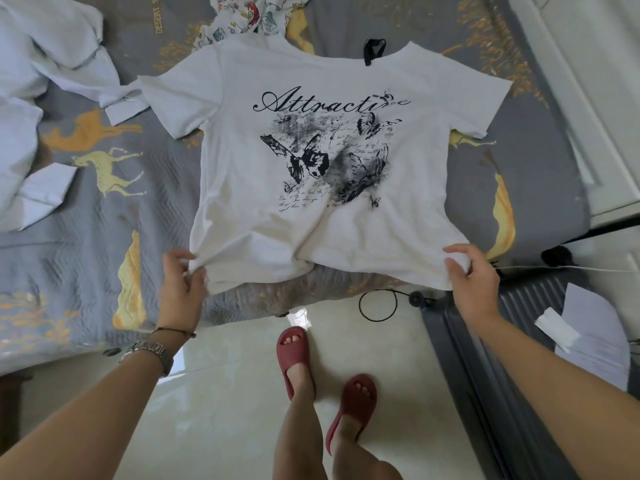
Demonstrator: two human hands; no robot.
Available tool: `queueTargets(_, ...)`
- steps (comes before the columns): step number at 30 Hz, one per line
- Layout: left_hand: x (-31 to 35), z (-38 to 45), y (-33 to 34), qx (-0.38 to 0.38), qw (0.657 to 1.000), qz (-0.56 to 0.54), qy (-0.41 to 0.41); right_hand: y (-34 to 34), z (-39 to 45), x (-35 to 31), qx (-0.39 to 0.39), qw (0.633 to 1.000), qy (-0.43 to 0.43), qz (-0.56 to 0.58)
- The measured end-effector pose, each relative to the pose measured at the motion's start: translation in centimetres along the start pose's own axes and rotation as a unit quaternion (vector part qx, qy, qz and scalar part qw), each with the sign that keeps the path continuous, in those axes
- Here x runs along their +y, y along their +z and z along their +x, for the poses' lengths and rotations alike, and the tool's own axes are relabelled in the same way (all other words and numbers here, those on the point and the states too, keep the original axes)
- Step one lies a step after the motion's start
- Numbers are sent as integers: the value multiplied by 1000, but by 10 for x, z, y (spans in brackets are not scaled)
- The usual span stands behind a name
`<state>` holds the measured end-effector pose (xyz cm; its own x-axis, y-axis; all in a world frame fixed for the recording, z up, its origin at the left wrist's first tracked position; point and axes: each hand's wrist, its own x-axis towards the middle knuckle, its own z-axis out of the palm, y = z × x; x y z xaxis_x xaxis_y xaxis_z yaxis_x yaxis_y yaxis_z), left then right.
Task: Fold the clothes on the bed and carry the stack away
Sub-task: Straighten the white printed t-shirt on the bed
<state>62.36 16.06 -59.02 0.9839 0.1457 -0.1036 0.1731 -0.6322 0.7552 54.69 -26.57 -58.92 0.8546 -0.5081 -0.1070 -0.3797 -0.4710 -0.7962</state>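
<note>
A white T-shirt [242, 209] with a black butterfly print and the word "Attractive" lies spread front-up on the grey bed [86, 209], collar away from me. My left hand [181, 282] pinches the hem's left corner at the bed's near edge. At the hem's right corner, my right hand [472, 278] grips the cloth. The hem sags between the two hands over the bed edge.
A pale blue shirt [38, 98] lies crumpled at the bed's left. A white patterned garment [242, 19] sits beyond the collar, a small black item [374, 50] beside it. A dark suitcase [491, 358] with papers stands on the floor at right, beside a black cable [379, 304].
</note>
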Motion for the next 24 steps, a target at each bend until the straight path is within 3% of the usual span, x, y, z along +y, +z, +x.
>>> queueTargets(10,22,15,-43,-34,993,115,6,-59,26,-2,32,996,-48,-66)
queueTargets(16,10,6,-48,-105,984,135,-44,-58,24,17,-14,997,11,-76)
queueTargets(20,-10,1,-37,-108,984,137,-37,-40,14,29,-68,991,82,-83)
queueTargets(24,-26,-1,-29,-124,984,116,-55,-26,6,39,-64,985,134,-93)
